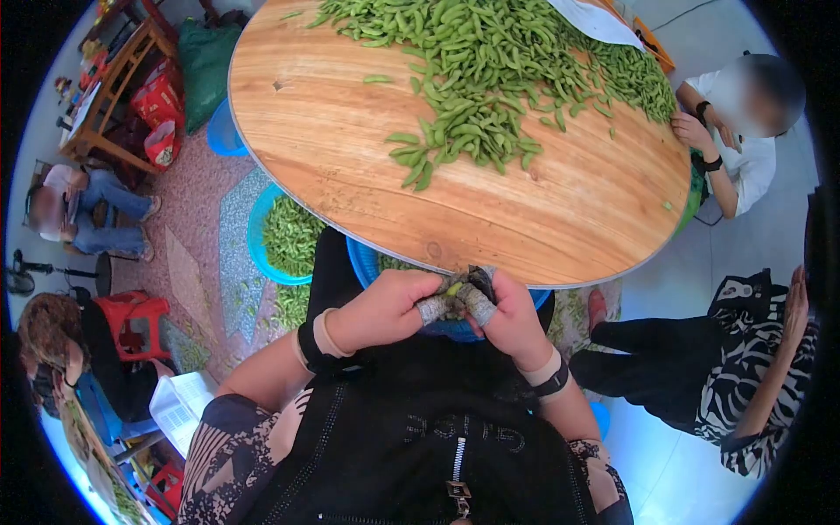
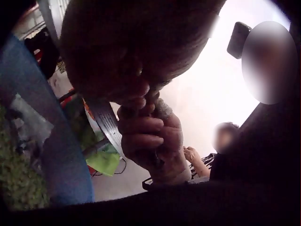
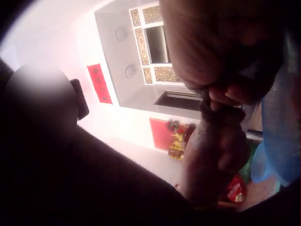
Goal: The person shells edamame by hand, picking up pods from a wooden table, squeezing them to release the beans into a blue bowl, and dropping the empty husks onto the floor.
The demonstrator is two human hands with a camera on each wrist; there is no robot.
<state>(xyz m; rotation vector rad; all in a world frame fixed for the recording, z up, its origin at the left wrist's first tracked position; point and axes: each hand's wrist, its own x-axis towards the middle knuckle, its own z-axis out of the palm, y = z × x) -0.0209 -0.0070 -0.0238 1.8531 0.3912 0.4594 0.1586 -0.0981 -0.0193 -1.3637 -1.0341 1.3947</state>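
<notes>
Spanning most floor area: round wooden bench (image 1: pixel 315 131). Heap of green pods (image 1: pixel 472 79), mostly on bench's far half. Blue tub (image 1: pixel 360 262), partly under bench's near edge. Turquoise basin (image 1: pixel 255 232) of pods, left of bench. Hands, left (image 1: pixel 385 306) and right (image 1: pixel 510 319), digits grey-wrapped, just before bench's near edge, together pinching single pod (image 1: pixel 455 288).

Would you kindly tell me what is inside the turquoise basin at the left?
Green pods show inside the turquoise basin; they cover its bottom, and the table hides part of it.
</notes>
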